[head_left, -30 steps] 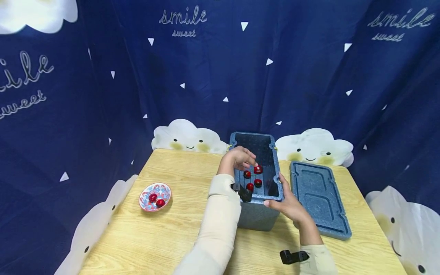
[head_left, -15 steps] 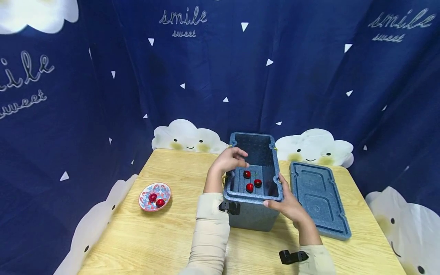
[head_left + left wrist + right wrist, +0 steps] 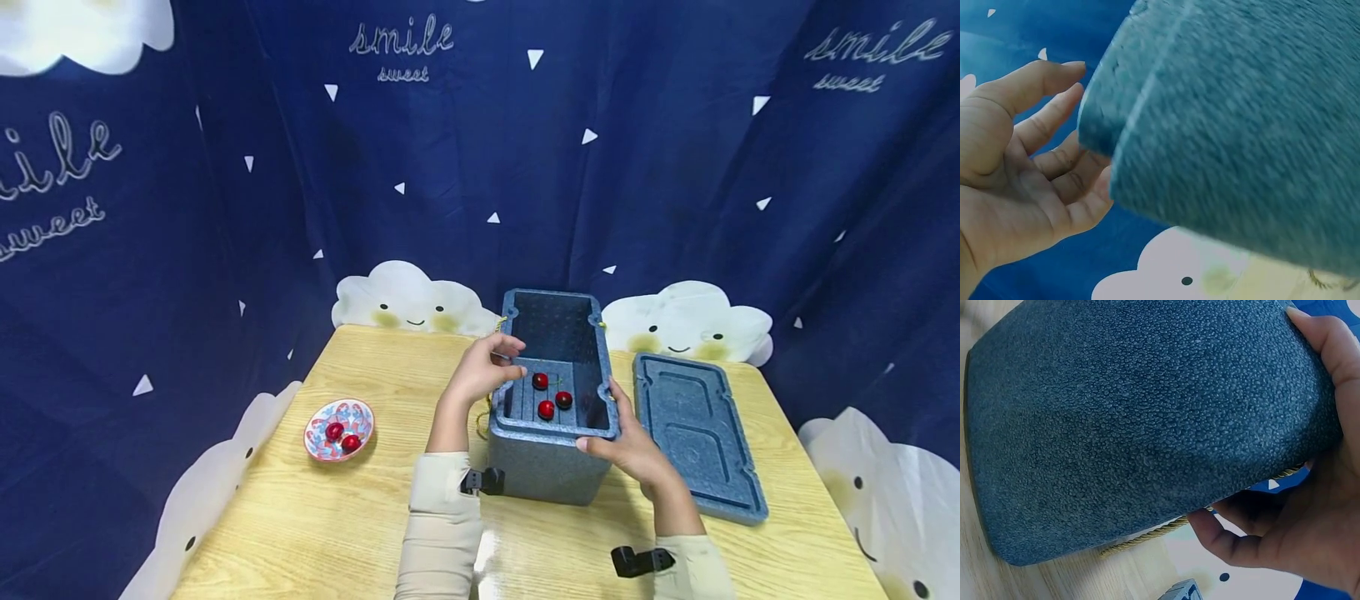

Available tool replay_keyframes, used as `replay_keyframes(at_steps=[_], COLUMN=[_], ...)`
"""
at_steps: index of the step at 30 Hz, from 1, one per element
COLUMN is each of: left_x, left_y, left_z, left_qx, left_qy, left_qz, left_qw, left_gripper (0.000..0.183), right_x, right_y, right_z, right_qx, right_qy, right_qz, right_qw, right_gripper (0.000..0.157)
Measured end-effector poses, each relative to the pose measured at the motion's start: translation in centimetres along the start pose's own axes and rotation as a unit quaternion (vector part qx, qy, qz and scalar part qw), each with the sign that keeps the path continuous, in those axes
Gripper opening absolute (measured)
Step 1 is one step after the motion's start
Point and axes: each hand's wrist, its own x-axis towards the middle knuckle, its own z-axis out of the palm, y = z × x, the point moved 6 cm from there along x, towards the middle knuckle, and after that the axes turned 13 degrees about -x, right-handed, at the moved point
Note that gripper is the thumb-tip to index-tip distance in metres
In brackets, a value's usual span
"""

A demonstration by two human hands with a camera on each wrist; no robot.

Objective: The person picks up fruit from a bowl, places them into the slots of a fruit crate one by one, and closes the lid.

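Note:
A blue-grey foam box stands uncovered, with three dark red cherries on its floor: one farther back, one to the right and one in front. My left hand is over the box's left rim, thumb and fingers loosely bent and apart. In the left wrist view no cherry shows in that hand, and its fingertips are right beside the box wall. My right hand grips the near right corner, thumb on the front and fingers along the side.
To the left, a patterned red-and-blue bowl holds two cherries. The box's lid lies on the wooden table at right. Yellow rope runs along the box's side. A dark blue curtain hangs behind.
My left hand has drawn back leftward from inside the box to its left rim. A cherry seen beside its fingertips earlier is no longer visible. My right hand keeps its grip.

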Motion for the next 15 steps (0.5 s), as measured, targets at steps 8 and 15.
replay_keyframes(at_steps=[8, 15], left_x=[-1.7, -2.8], left_y=[-0.7, -1.5], left_z=[-1.0, -1.8], left_qx=[-0.020, -0.028], left_qy=[0.027, 0.039], left_qz=[0.014, 0.024], left_qw=[0.9993, 0.9986], left_gripper=[0.032, 0.033], right_x=[0.1, 0.2], right_y=[0.2, 0.2], right_z=[-0.1, 0.0], right_qx=[-0.011, 0.003], right_qy=[0.007, 0.006], right_qz=[-0.002, -0.007], right_qw=[1.000, 1.000], right_gripper=[0.111, 0.110])
